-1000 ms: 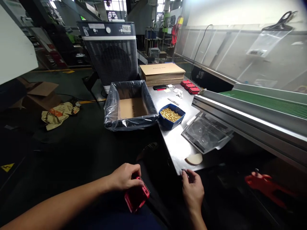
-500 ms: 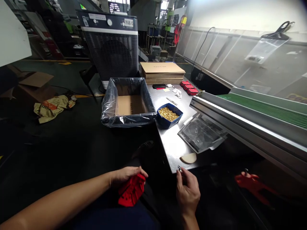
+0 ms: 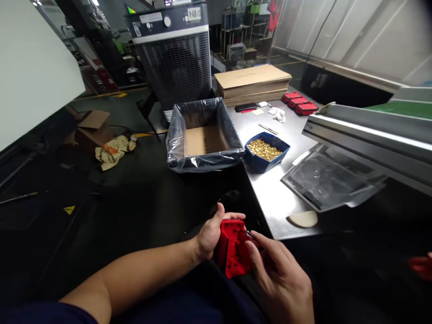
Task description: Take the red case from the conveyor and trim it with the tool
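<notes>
My left hand (image 3: 209, 234) grips a red plastic part (image 3: 232, 247) upright in front of me, its ribbed inner face toward the camera. My right hand (image 3: 280, 276) is closed in a pinch on a small metal piece (image 3: 249, 235) and holds it against the upper right edge of the red part. Both hands are low, just off the near corner of the steel table (image 3: 270, 198). A blue tray of small brass pieces (image 3: 266, 150) stands on the table beyond them.
A cardboard box lined with a plastic bag (image 3: 204, 135) sits left of the blue tray. Clear plastic bags (image 3: 329, 180) lie right, under a conveyor rail (image 3: 367, 135). Further back are flat cartons (image 3: 253, 81), more red parts (image 3: 300, 102) and a big fan (image 3: 173, 54).
My left hand lifted and turned the red part to face me. My right hand came in from the table corner with the small metal piece to meet it. The view swung left.
</notes>
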The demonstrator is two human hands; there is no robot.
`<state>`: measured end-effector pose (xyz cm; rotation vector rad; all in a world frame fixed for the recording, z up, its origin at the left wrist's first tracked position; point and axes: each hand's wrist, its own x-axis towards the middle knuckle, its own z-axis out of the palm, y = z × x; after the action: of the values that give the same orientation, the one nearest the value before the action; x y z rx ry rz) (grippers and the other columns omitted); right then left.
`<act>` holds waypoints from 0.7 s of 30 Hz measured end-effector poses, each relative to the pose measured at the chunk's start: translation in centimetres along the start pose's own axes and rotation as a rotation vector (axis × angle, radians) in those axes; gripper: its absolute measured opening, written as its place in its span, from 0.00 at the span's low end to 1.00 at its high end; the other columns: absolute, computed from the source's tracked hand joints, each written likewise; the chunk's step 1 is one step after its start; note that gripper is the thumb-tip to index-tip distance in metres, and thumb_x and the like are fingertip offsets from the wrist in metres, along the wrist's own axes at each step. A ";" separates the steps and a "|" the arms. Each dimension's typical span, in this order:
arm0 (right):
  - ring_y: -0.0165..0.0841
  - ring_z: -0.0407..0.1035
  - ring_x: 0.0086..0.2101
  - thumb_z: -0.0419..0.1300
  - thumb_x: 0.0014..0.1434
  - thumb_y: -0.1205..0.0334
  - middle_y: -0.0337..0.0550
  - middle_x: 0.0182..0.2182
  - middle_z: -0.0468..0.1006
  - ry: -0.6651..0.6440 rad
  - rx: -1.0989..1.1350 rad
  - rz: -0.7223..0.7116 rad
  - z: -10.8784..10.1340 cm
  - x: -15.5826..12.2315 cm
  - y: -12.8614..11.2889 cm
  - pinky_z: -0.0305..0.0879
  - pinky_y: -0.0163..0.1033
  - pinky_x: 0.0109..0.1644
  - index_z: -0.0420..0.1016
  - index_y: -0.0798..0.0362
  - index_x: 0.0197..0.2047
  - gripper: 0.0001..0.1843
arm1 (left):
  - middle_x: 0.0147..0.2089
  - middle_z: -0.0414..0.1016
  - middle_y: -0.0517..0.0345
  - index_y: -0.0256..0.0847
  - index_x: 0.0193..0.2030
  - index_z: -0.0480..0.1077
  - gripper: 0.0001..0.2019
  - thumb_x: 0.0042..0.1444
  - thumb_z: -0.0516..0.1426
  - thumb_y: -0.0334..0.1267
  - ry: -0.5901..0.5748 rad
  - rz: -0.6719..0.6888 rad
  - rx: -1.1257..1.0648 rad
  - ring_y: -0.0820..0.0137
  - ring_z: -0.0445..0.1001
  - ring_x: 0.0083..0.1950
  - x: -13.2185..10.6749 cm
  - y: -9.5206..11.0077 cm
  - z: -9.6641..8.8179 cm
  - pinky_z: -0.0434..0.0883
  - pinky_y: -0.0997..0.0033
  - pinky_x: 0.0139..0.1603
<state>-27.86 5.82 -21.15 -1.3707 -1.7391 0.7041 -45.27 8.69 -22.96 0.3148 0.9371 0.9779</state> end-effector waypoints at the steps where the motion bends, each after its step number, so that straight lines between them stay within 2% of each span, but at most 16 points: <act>1: 0.23 0.74 0.29 0.62 0.63 0.53 0.35 0.37 0.81 -0.028 0.001 -0.021 0.2 0.1 -0.8 0.72 0.25 0.34 0.78 0.43 0.51 0.13 | 0.44 0.76 0.44 0.32 0.54 0.73 0.49 0.44 0.57 0.79 0.001 0.002 0.005 0.62 0.76 0.42 -0.2 0.1 0.2 0.71 0.62 0.49; 7: 0.21 0.72 0.27 0.60 0.65 0.55 0.33 0.30 0.77 -0.087 0.036 -0.046 1.7 0.5 -1.9 0.69 0.23 0.31 0.78 0.46 0.45 0.08 | 0.44 0.76 0.43 0.31 0.54 0.73 0.50 0.43 0.58 0.79 0.015 0.000 0.048 0.61 0.74 0.44 -0.9 0.5 1.0 0.69 0.61 0.51; 13: 0.18 0.71 0.25 0.61 0.65 0.57 0.32 0.28 0.75 -0.117 0.049 -0.043 1.7 1.0 -2.2 0.66 0.20 0.30 0.78 0.47 0.44 0.07 | 0.45 0.76 0.43 0.31 0.53 0.73 0.51 0.41 0.58 0.80 0.026 -0.009 0.058 0.61 0.74 0.44 -1.0 0.3 1.2 0.68 0.59 0.52; 18: 0.19 0.72 0.28 0.59 0.66 0.58 0.34 0.32 0.76 -0.075 -0.057 -0.139 1.6 0.8 -2.3 0.68 0.22 0.33 0.77 0.49 0.47 0.09 | 0.45 0.76 0.43 0.32 0.53 0.74 0.52 0.39 0.57 0.82 0.017 -0.043 0.109 0.60 0.74 0.44 -1.2 0.2 1.3 0.68 0.59 0.52; 21: 0.21 0.72 0.28 0.58 0.67 0.58 0.36 0.34 0.76 -0.094 -0.129 -0.168 1.5 0.4 -1.9 0.68 0.26 0.33 0.77 0.48 0.48 0.09 | 0.46 0.76 0.42 0.32 0.54 0.74 0.55 0.38 0.54 0.84 0.019 -0.053 0.166 0.59 0.74 0.45 -1.2 0.1 1.2 0.68 0.57 0.52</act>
<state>-30.18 5.78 -20.29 -1.2755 -1.9781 0.5794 -44.68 8.00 -21.59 0.4185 1.0415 0.8572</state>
